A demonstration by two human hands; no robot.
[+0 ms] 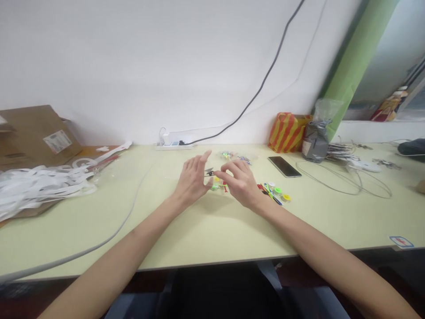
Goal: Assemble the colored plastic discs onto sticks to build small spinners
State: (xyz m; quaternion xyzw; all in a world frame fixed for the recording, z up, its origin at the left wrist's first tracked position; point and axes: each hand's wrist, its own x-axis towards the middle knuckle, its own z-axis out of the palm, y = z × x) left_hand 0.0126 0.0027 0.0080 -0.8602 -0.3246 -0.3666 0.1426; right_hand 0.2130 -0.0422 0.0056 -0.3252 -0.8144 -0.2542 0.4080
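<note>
My left hand (195,179) is at the middle of the table, index finger raised and thumb stretched apart from it. Facing it, my right hand (241,182) has thumb and fingers bent together in a pinch at a small dark piece (209,172). The piece sits in the gap between the two hands, too small to name. Beneath and between the hands lie small yellow, green and red plastic parts (217,182), partly hidden by the fingers. Beside my right wrist are a green round part (277,191), a yellow round part (286,198) and several thin coloured pieces.
Small bagged parts (228,155) lie behind the hands. A phone (284,166), striped bag (287,132) and grey bag (314,141) are on the right. A power strip (174,145) is by the wall. White strips (43,186), a cardboard box (40,133) and a grey cable (109,239) occupy the left.
</note>
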